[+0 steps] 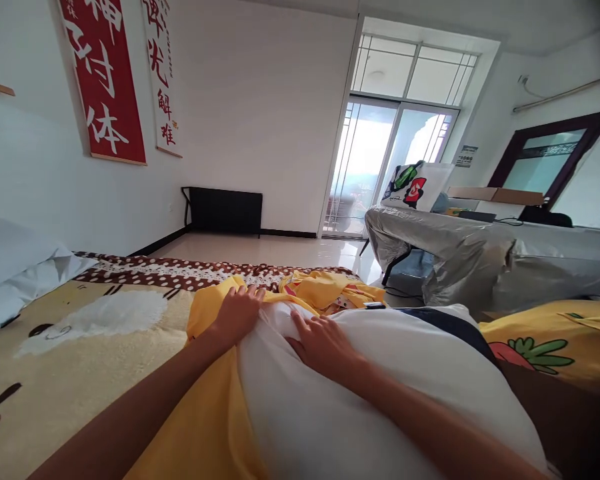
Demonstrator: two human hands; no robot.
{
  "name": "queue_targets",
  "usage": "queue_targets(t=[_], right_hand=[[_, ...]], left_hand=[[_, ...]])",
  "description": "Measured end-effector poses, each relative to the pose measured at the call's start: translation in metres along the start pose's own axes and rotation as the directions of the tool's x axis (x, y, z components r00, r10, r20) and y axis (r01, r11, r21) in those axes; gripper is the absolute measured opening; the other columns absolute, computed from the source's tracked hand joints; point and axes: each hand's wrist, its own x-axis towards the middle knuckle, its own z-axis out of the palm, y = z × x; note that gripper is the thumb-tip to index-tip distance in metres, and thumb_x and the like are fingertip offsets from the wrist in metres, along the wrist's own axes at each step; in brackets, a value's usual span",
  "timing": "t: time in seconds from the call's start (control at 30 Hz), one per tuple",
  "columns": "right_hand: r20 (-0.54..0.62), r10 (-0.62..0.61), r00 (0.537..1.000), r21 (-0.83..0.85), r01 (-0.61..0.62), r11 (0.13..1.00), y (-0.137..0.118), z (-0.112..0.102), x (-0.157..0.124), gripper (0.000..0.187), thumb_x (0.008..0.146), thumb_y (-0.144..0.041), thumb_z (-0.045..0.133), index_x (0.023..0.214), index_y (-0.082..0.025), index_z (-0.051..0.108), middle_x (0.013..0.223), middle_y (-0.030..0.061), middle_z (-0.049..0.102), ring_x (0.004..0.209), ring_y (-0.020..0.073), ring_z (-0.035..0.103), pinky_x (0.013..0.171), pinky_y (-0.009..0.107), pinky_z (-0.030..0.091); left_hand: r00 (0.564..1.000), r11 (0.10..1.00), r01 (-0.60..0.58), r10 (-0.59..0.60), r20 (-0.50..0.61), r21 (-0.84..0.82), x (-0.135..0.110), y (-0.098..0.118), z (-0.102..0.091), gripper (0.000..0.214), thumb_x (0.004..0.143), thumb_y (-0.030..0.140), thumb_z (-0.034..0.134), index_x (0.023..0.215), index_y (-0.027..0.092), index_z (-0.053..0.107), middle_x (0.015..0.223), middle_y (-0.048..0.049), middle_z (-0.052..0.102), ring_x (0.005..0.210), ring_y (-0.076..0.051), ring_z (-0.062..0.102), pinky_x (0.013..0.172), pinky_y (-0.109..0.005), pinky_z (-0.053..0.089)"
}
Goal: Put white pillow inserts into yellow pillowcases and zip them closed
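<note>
A plump white pillow (pixel 390 387) with a dark stripe lies in front of me on the bed. Yellow fabric, seemingly a pillowcase (pixel 200 407), covers its left side and far left corner. My left hand (pixel 237 312) is closed over the yellow cloth at the far edge, where it meets the white pillow. Close to its right, my right hand (pixel 325 343) grips the white pillow near the same edge, fingers bent into the material. Beyond the pillow a crumpled yellow cloth (pixel 325 290) with a printed pattern lies on the bed.
A beige blanket (pixel 95 373) with a brown dotted border covers the bed. At right lies a yellow pillow (pixel 570 333) with a carrot print. Beyond it stands a plastic-covered table (pixel 445 247) bearing a bag (pixel 415 187) and boxes. A black folded panel (pixel 225 212) leans on the wall.
</note>
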Motion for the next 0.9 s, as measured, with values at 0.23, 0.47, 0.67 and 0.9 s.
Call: queue_targets(t=[0.23, 0.47, 0.67, 0.9], right_hand=[[-0.120, -0.161, 0.980, -0.167, 0.140, 0.976, -0.021, 0.004, -0.013, 0.049, 0.093, -0.032, 0.043, 0.134, -0.006, 0.049, 0.106, 0.0177, 0.069, 0.087, 0.0257, 0.064, 0.075, 0.037, 0.045], [-0.195, -0.208, 0.959, -0.236, 0.160, 0.959, -0.023, 0.009, -0.015, 0.049, 0.092, -0.036, 0.045, 0.130, -0.006, 0.052, 0.105, 0.0164, 0.070, 0.081, 0.0251, 0.064, 0.070, 0.039, 0.045], [-0.231, -0.263, 0.937, -0.228, 0.211, 0.950, -0.037, 0.006, -0.020, 0.048, 0.091, -0.033, 0.048, 0.130, -0.005, 0.051, 0.099, 0.0163, 0.070, 0.077, 0.0241, 0.063, 0.067, 0.038, 0.044], [-0.249, -0.308, 0.918, -0.200, 0.262, 0.944, -0.072, -0.011, -0.040, 0.050, 0.088, -0.032, 0.052, 0.128, -0.001, 0.050, 0.082, 0.0140, 0.067, 0.070, 0.0224, 0.060, 0.061, 0.036, 0.041]], left_hand=[[0.990, 0.998, 0.028, -0.019, 0.138, -0.062, 0.008, -0.008, -0.042, 0.026, 0.074, 0.013, 0.048, 0.096, 0.015, 0.062, 0.094, -0.0102, 0.066, 0.088, -0.025, 0.063, 0.074, -0.035, 0.047], [0.983, 0.999, 0.013, -0.008, 0.181, -0.031, -0.005, -0.002, -0.076, 0.031, 0.078, 0.006, 0.042, 0.099, 0.013, 0.063, 0.097, -0.0129, 0.066, 0.093, -0.026, 0.064, 0.076, -0.035, 0.048], [0.999, 1.000, 0.009, -0.010, 0.033, 0.010, -0.004, 0.020, -0.064, 0.032, 0.082, 0.003, 0.036, 0.099, 0.006, 0.063, 0.095, -0.0201, 0.064, 0.094, -0.031, 0.062, 0.082, -0.043, 0.046], [0.996, 0.991, -0.045, 0.053, 0.066, -0.127, 0.035, 0.048, -0.044, 0.020, 0.083, 0.012, 0.048, 0.091, 0.012, 0.067, 0.085, -0.0140, 0.067, 0.084, -0.023, 0.066, 0.072, -0.032, 0.049]])
